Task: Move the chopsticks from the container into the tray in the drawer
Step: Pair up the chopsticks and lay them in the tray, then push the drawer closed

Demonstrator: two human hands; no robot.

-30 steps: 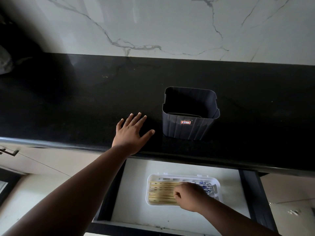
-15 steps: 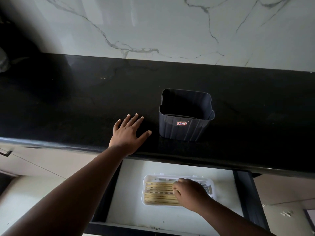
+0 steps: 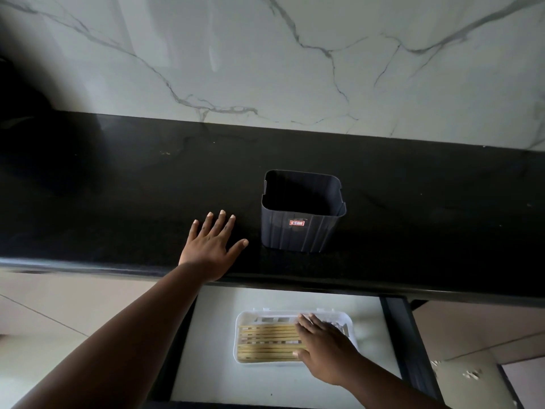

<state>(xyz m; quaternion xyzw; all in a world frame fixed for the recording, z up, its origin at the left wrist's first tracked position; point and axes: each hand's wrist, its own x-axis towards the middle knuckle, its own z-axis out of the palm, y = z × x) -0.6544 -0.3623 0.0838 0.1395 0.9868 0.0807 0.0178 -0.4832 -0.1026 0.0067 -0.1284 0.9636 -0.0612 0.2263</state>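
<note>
A dark grey ribbed container (image 3: 300, 231) stands upright on the black counter, and its inside looks dark with nothing sticking out. Below it, a white tray (image 3: 240, 320) lies in the open drawer (image 3: 215, 376). Several wooden chopsticks (image 3: 267, 343) lie side by side in the tray, pointing left to right. My right hand (image 3: 324, 349) rests flat on the tray's right half with fingers spread, covering the chopsticks' right ends. My left hand (image 3: 211, 246) lies flat and open on the counter, just left of the container.
The black counter (image 3: 118, 202) runs across the view with a rounded front edge above the drawer. A white marble wall (image 3: 265, 54) rises behind it. Dark drawer sides (image 3: 401, 343) frame the pale drawer floor. Pale floor tiles show at left and right.
My right hand has uncurled from a loose fist into a flat, spread hand on the chopsticks. The view has shifted slightly; my left hand stays flat on the counter.
</note>
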